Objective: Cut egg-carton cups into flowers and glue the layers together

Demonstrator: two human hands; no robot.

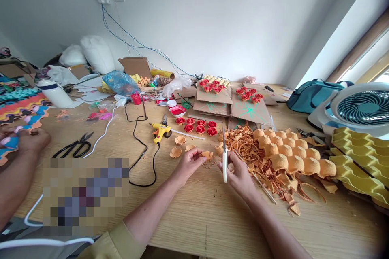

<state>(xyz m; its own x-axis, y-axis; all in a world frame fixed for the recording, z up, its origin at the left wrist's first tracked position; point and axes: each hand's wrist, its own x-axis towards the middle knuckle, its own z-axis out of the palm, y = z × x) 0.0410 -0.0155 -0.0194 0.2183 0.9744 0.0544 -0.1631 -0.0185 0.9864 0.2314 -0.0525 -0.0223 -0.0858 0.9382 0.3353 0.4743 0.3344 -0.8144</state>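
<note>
My left hand [189, 166] pinches a small orange egg-carton cup [208, 155] between thumb and fingers, above the wooden table. In my right hand [238, 174] is a pair of scissors [225, 160] with a white handle, its blades pointing up and away from me. The scissors are a little to the right of the cup and apart from it. Beyond my left hand lie several cut orange cups [175, 152] shaped like petals. A heap of orange carton scraps [243, 145] spreads just right of the scissors.
Behind the cups sit red paper roses [199, 129] and a yellow glue gun [161, 131] with a black cord. An orange egg tray [291, 149], yellow trays [361, 162] and a fan [361, 107] stand right. Black scissors [77, 145] and another person's hand [33, 141] are left.
</note>
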